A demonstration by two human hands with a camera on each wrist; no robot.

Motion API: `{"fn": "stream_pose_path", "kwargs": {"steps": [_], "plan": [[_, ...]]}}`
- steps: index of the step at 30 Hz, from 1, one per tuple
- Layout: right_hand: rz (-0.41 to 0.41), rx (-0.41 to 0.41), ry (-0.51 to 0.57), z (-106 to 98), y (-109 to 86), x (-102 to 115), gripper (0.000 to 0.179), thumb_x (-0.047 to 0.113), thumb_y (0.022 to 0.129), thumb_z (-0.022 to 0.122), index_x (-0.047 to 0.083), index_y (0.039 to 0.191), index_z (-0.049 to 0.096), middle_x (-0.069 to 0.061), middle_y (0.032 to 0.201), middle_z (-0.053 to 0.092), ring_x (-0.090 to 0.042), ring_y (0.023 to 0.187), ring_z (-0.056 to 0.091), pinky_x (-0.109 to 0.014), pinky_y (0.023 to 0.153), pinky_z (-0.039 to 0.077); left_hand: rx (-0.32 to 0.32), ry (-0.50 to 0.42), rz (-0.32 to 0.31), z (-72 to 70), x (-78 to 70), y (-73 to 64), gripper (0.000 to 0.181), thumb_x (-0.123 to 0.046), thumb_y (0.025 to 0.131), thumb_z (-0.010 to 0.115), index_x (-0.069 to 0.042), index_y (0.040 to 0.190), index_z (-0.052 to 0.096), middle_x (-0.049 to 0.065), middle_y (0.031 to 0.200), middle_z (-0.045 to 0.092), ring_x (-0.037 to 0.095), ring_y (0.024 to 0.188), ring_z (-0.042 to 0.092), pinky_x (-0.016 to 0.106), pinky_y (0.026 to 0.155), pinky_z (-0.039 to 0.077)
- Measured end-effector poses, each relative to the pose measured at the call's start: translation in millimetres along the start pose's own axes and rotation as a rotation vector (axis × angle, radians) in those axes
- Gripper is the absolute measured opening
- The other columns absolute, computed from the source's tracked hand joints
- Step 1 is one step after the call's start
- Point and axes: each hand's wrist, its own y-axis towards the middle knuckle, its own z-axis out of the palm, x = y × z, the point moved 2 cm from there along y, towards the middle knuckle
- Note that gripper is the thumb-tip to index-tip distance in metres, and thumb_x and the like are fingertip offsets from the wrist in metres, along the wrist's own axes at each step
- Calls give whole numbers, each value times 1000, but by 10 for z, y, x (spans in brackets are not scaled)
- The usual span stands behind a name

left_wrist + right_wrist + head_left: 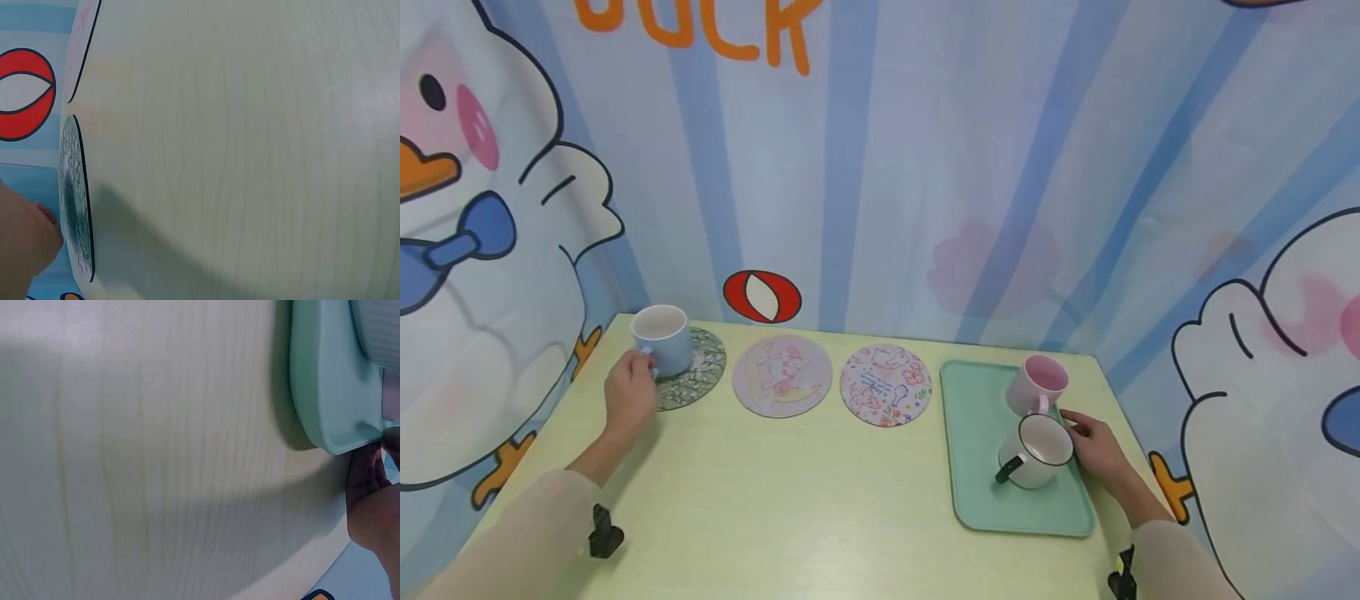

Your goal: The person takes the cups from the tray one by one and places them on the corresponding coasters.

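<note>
My left hand (631, 390) holds a light blue mug (672, 346) by its handle, at the far left of the table. Under the mug lies a round coaster with a green leafy pattern (706, 367); the left wrist view shows this coaster (74, 200) edge-on beside the hand (28, 240). On the right, my right hand (1097, 446) grips the right edge of a mint green tray (977, 508), thumb at the rim and fingers below it in the right wrist view. A pink mug (1026, 392) and a white mug with a black handle (1028, 462) stand upright on the tray.
Between the blue mug and the tray lie a pink round coaster (782, 377) and a white floral round coaster (886, 385), in a row along the back of the pale wooden table (790, 500). A blue striped curtain with duck prints (880, 167) hangs behind.
</note>
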Motion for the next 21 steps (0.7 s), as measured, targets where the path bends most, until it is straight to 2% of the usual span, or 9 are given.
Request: {"fn": "stream_pose_path", "kwargs": {"steps": [8, 21], "plan": [[-2, 0, 8, 5, 14, 11, 46, 9, 110, 48, -10, 152, 47, -29, 119, 66, -30, 102, 62, -30, 77, 52, 7, 20, -3, -27, 106, 35, 45, -27, 112, 25, 5, 107, 56, 22, 102, 55, 33, 95, 48, 40, 79, 36], [10, -7, 10, -5, 22, -8, 47, 9, 110, 48, -10, 153, 47, -28, 118, 65, -32, 102, 60, -28, 77, 51, 8, 40, 14, -36, 186, 32, 45, -27, 113, 24, 5, 109, 55, 23, 99, 54, 34, 91, 48, 42, 77, 37]]}}
